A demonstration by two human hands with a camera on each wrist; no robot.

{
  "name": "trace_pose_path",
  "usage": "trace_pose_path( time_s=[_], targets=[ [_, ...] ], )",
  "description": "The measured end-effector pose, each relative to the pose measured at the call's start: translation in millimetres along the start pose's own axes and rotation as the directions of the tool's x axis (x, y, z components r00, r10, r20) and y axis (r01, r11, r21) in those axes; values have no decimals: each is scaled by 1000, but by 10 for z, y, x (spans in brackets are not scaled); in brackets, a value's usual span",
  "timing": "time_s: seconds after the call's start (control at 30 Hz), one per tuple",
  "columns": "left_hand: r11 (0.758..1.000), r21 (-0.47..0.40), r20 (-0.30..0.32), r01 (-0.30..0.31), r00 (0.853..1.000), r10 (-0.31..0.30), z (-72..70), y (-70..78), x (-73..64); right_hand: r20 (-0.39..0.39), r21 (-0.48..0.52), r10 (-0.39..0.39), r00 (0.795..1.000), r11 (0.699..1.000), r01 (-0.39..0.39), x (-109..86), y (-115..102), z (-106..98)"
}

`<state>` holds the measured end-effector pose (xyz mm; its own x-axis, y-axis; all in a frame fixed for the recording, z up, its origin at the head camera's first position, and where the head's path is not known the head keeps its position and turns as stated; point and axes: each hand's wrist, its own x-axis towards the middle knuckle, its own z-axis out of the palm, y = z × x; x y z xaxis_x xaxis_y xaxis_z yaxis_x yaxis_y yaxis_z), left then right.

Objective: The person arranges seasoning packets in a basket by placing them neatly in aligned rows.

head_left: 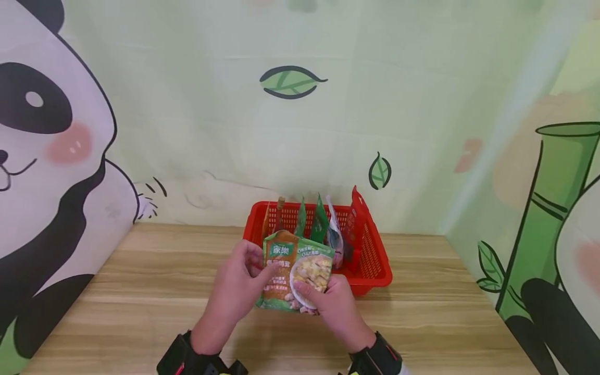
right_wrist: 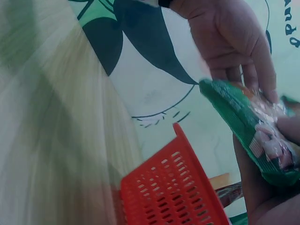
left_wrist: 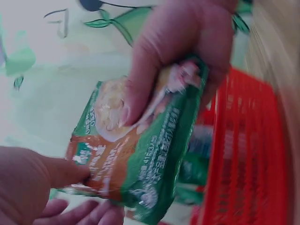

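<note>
Both hands hold a green and orange soup packet (head_left: 300,260), printed with a picture of a bowl of food, above the table in front of a red plastic basket (head_left: 375,263). My right hand (head_left: 341,308) grips its right lower side, thumb across the bowl picture and fingers behind. At the left side, my left hand (head_left: 234,285) pinches it, its thumb on the orange printed front. The left wrist view has the packet (left_wrist: 136,154) tilted, with the left fingers partly behind it. In the right wrist view the packet (right_wrist: 229,103) is seen nearly edge-on.
Several upright packets stand inside the basket, among them a green one (head_left: 320,221), a whitish one (head_left: 335,234) and a tall red one (head_left: 357,224). The basket rests on a wood-grain table (head_left: 178,286), near the printed backdrop (head_left: 197,104) with pandas and leaves.
</note>
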<state>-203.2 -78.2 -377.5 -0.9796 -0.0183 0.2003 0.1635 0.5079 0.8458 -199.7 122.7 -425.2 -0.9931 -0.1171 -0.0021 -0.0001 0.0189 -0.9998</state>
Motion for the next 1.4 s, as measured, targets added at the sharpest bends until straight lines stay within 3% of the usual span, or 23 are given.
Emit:
trace_pose_path(
  time_s=[0.03,0.1,0.13,0.23,0.27,0.3,0.37,0.47,0.53,0.6,0.63,0.73,0.93,1.03,1.13,1.23,1.3,1.4],
  targets=[
    [997,62,-42,-48,998,50,9,27,-8,-27,-8,-18,999,1000,18,9,-9,-5],
    [968,200,-114,-154,977,179,44,87,-31,-79,-14,-54,995,999,53,25,-19,-12],
    [938,277,-143,-207,957,254,68,121,-52,-107,-23,-74,992,997,72,32,-21,-14],
    [820,472,-184,-323,874,450,173,220,-125,-186,-64,-153,971,988,143,42,-26,3],
    [798,502,-174,-334,864,472,209,259,-152,-208,-83,-185,960,982,171,43,-22,13],
    [790,515,-157,-333,869,469,244,303,-178,-235,-109,-222,946,973,202,37,-21,30],
    [807,502,-119,-309,900,419,308,387,-216,-274,-151,-292,916,954,259,30,-18,66],
    [867,437,-52,-238,956,288,374,485,-235,-302,-227,-410,861,908,353,22,-6,122],
    [900,387,-24,-199,974,226,396,528,-232,-293,-252,-474,830,876,411,21,3,152],
    [920,348,-10,-181,980,196,407,553,-226,-277,-280,-528,802,843,459,16,12,174],
    [926,335,-11,-176,982,190,410,559,-222,-267,-275,-540,798,836,474,10,14,184],
    [941,296,-5,-164,985,173,414,573,-216,-239,-259,-549,801,831,493,-11,24,201],
    [965,226,10,-131,991,132,417,580,-201,-155,-166,-520,840,852,496,-55,48,218],
    [968,202,17,-152,988,151,405,574,-189,-103,-201,-524,846,844,498,-73,56,230],
    [961,199,20,-191,981,191,382,552,-169,-58,-308,-544,837,807,503,-99,48,239],
    [954,209,42,-213,977,209,341,513,-137,1,-433,-551,834,752,497,-112,10,241],
    [956,202,68,-211,977,202,306,484,-113,53,-476,-534,844,729,492,-115,-24,230],
    [965,169,106,-202,977,186,252,444,-85,143,-501,-470,871,725,473,-106,-78,191]
  ],
)
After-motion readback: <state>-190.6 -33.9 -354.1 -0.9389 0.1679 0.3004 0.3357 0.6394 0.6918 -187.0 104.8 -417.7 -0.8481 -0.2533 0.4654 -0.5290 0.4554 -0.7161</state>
